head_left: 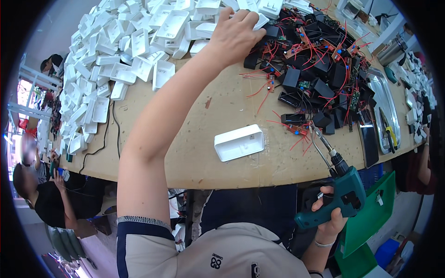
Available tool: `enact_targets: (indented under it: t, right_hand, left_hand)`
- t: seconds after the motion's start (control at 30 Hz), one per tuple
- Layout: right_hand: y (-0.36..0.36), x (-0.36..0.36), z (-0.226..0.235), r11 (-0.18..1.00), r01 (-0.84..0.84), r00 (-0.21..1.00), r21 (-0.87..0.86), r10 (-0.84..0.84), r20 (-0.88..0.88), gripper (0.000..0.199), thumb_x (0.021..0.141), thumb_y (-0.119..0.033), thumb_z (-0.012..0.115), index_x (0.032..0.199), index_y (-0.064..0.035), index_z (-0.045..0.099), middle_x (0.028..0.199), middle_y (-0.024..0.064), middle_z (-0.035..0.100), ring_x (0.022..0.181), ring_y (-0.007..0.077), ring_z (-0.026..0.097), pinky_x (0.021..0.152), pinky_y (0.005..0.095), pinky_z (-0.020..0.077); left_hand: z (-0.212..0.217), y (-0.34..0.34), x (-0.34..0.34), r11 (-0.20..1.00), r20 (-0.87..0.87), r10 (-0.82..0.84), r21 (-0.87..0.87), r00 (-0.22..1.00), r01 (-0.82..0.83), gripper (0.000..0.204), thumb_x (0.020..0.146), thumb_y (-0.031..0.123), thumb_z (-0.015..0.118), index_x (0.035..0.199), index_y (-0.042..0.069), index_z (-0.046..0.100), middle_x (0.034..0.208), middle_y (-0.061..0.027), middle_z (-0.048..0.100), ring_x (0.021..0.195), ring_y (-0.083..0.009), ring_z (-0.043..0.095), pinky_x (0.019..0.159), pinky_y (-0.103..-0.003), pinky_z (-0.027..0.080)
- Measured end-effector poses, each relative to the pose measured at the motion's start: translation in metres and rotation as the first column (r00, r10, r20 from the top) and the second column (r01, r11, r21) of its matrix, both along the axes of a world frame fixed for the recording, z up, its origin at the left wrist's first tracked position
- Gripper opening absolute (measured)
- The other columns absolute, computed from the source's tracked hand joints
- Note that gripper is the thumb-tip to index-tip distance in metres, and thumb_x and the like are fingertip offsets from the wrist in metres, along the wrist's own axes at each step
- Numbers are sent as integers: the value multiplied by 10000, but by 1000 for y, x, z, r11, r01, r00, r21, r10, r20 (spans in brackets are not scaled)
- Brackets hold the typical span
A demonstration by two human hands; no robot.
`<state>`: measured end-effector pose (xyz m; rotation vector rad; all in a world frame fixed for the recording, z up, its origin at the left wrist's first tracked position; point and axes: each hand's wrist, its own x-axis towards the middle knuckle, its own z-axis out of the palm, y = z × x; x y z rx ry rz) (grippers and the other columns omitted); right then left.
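Observation:
My left arm stretches across the table to the far side, where my left hand closes its fingers on a white plastic case at the edge of a heap. The fingers partly cover that case. Low on the right, my right hand is wrapped round the handle of a green soldering gun. Its metal tip points away from me, close to black blocks with small circuit boards and red wires. A single open white plastic case lies alone on the tabletop in front of me.
White cases are heaped at the back left; black blocks with boards and red wires are piled at the right. A metal tray, yellow-handled pliers and a dark phone lie beyond. A green bin stands below. Other people sit nearby.

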<state>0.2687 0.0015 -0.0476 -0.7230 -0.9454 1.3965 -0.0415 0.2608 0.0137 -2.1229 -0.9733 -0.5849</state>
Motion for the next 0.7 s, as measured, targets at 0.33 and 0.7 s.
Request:
enact_targets:
  t: [0.33, 0.7]
  right_hand:
    - [11, 2, -2, 998, 55, 998, -35, -54, 43, 618, 814, -247, 611, 1222, 102, 305, 1067, 291, 499, 688, 233, 609, 577, 285, 535]
    - [6, -1, 1, 999, 31, 998, -16, -30, 60, 609, 816, -237, 607, 1224, 99, 306, 1067, 295, 498, 710, 239, 614, 585, 292, 536]
  left_hand:
    - [-10, 40, 3, 994, -86, -19, 106, 996, 28, 119, 728, 142, 515, 622, 113, 560, 817, -34, 495, 790, -164, 492, 780, -404, 293]
    - [65, 5, -43, 842, 967, -254, 237, -30, 485, 83, 854, 97, 553, 851, 17, 573, 716, -23, 570, 667, -101, 535, 637, -195, 420]
